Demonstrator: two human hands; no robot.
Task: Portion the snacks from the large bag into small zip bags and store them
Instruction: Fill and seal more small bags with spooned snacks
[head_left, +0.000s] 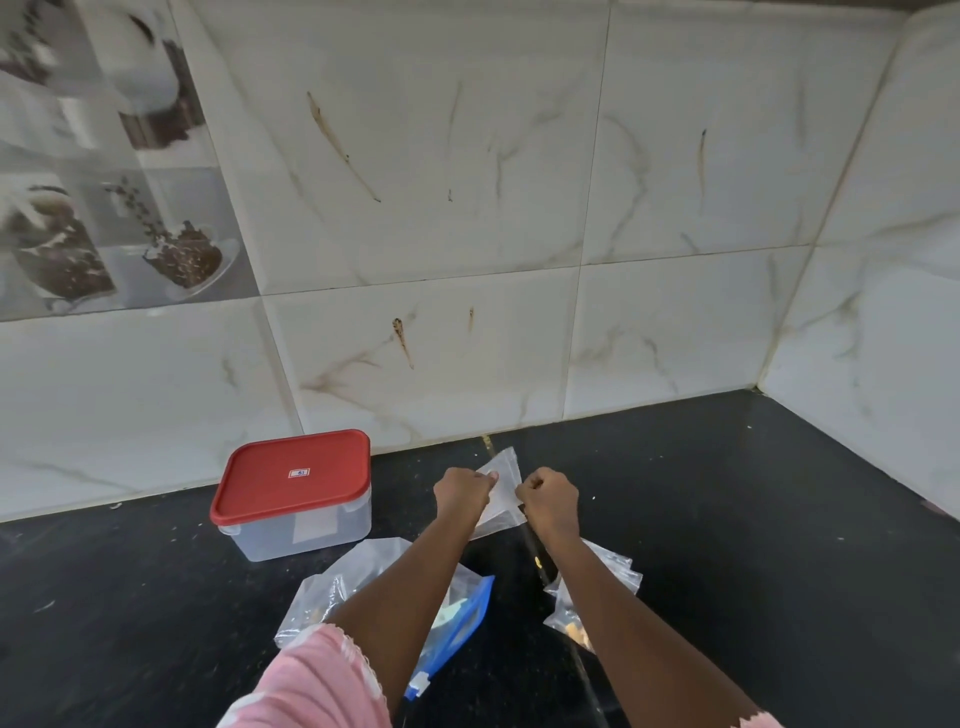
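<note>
**Both hands pinch one small bag, opposed across its width, ahead of the large bag.**
I read the small clear plastic zip bag lifted above the black stone countertop, its long axis running roughly 12 to 6 o'clock. The left hand sits at its 9 o'clock and the right hand at its 3 o'clock. Both are closed into fists, each pinching one edge of the film. I cannot tell whether the mouth is parted. The large clear bag with the blue zip strip lies at 7 o'clock from the grip, partly under the left forearm, so I judge the left hand nearer for scooping. Small clear bags holding yellow snacks lie at 5 o'clock. The red-lidded translucent plastic box stands at 9 o'clock, lid on.
</note>
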